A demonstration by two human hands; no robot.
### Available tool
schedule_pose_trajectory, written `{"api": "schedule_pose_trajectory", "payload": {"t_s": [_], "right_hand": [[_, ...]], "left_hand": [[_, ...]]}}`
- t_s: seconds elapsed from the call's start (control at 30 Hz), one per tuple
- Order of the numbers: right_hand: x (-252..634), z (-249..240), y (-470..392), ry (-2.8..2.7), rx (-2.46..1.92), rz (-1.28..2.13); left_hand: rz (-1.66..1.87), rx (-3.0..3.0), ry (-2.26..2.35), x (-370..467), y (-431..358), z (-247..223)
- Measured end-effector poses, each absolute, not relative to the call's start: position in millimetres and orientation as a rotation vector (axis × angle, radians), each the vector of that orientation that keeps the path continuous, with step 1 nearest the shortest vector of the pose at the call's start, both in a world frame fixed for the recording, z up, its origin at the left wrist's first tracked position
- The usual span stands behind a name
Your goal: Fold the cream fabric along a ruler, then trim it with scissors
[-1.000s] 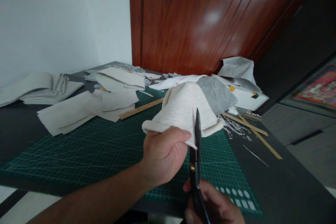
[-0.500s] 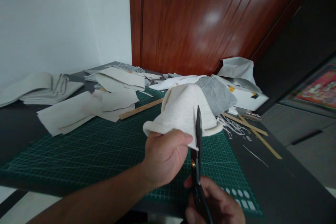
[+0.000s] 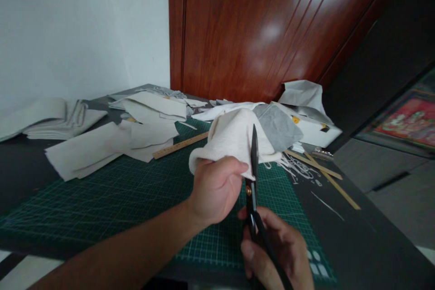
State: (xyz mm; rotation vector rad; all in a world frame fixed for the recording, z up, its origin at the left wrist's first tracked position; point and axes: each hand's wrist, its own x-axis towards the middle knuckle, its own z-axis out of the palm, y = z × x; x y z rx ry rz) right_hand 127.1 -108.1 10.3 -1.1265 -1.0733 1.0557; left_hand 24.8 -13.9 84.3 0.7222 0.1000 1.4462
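Head | left hand [image 3: 217, 188] pinching cloth [image 3: 229, 136] | right hand [image 3: 288, 244] gripping scissors [image 3: 250, 199], partly hidden by cloth

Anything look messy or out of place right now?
Yes: right of the cream fabric, thin white scraps lie in a loose tangle at the edge of the cutting mat, beside two wooden strips crossed askew; both look untidy.

Around me, a fabric-cutting workspace: black scissors [image 3: 254, 152] above a dark table [image 3: 360, 240] with green gridded cutting mat [image 3: 129, 204], wooden ruler [image 3: 181, 144], folded cloth [image 3: 61, 129] and stringy offcuts [image 3: 302, 167].
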Motion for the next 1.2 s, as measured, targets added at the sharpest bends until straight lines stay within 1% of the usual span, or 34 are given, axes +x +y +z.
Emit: {"api": "schedule_pose_trajectory", "payload": {"t_s": [0.3, 0.5, 0.7, 1.2], "right_hand": [[149.5, 26.6, -55.0, -1.296, -0.945, 0.977], [147.9, 24.3, -45.8, -1.319, -0.927, 0.990], [143.2, 22.0, -51.8, -1.289, -0.982, 1.019], [137.9, 31.4, -59.1, -1.211, -0.999, 1.062]], "left_hand": [[1.425, 0.743, -0.015, 36.6, 18.7, 109.8], [1.377, 0.744, 0.041, 31.9, 23.1, 99.3], [1.441, 0.754, 0.086, 30.4, 16.9, 87.6], [1.417, 0.806, 0.275, 30.9, 15.8, 82.3]]}}
